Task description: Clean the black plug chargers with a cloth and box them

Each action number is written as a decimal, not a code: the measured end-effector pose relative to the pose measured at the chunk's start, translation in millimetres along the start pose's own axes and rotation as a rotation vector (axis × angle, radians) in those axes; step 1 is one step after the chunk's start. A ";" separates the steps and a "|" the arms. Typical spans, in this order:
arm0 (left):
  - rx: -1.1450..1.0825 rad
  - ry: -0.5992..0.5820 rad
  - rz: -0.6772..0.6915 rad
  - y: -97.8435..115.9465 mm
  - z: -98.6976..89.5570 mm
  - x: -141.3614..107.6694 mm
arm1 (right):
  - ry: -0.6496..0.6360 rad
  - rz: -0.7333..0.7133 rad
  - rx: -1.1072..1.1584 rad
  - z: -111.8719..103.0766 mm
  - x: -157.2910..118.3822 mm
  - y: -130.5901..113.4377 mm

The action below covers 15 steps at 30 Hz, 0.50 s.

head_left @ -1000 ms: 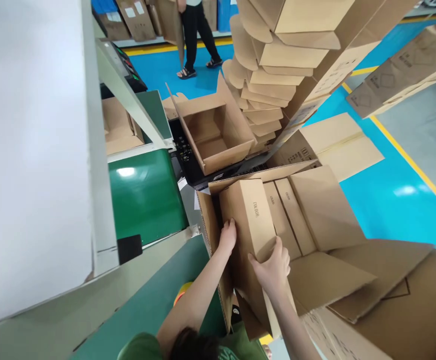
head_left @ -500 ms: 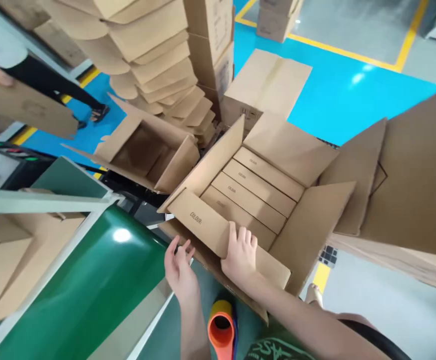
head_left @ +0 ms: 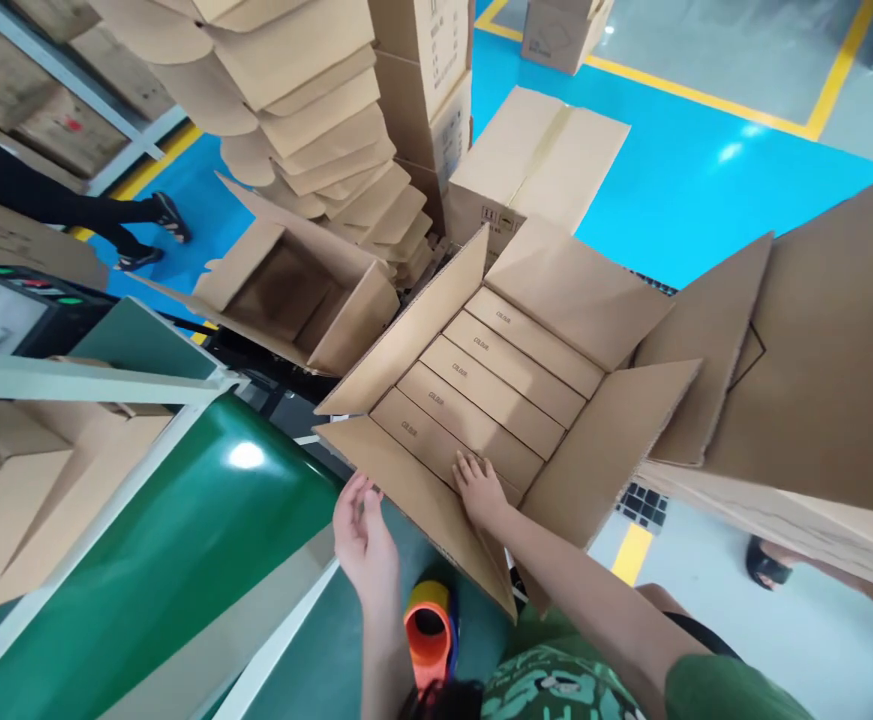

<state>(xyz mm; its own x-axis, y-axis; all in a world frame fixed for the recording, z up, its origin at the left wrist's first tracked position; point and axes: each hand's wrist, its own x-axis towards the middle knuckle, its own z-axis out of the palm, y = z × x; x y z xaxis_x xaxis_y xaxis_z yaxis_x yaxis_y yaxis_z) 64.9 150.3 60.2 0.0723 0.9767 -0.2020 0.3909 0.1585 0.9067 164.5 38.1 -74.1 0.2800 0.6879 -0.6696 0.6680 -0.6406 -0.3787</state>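
A large cardboard carton (head_left: pixel 398 350) stands with its flaps up and out. Inside it lies a row of several slim brown boxes (head_left: pixel 507 365) printed "COLOUR". My right hand (head_left: pixel 479 490) rests its outstretched fingers on the nearest slim box (head_left: pixel 425 440), which sits down level with the others. My left hand (head_left: pixel 365 535) is at the outer edge of the front flap (head_left: pixel 406 480), fingers bent and thumb apart, holding nothing that I can see. Whether its fingertips touch the flap is unclear.
Left of me runs a green conveyor belt (head_left: pixel 218 520). Another open carton (head_left: pixel 293 300) stands beyond, by a stack of folded cardboard (head_left: pixel 331 140). A closed carton (head_left: pixel 541 160) is behind. An orange and yellow ring-shaped object (head_left: pixel 430 640) is below. People's legs show at left and right.
The nearest slim box, tilted up in my right hand before, now lies down in the row. My right hand has loosened from it and flattened. The person at left has moved further left.
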 end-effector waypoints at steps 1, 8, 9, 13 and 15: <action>-0.003 0.005 -0.006 0.7 -3.1 -5.6 | -0.021 -0.018 -0.014 2.4 0.3 3.4; -0.039 0.016 -0.057 17.4 -32.6 -65.7 | -0.064 -0.039 -0.065 -9.6 -8.4 0.8; -0.042 0.016 -0.062 19.2 -38.0 -76.2 | -0.059 -0.045 -0.057 -15.0 -10.8 -1.0; -0.048 0.001 -0.096 15.7 -60.9 -120.6 | -0.028 -0.104 0.013 -41.4 -24.3 -3.4; -0.050 -0.032 -0.134 8.3 -70.6 -145.6 | -0.002 -0.163 0.060 -54.8 -37.4 0.0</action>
<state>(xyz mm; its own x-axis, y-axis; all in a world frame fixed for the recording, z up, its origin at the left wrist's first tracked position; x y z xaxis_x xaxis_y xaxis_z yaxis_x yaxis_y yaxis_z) -7.2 19.6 123.2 0.0526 0.9413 -0.3334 0.3525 0.2949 0.8881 191.8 31.0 -14.1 0.1703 0.7838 -0.5972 0.6621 -0.5399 -0.5198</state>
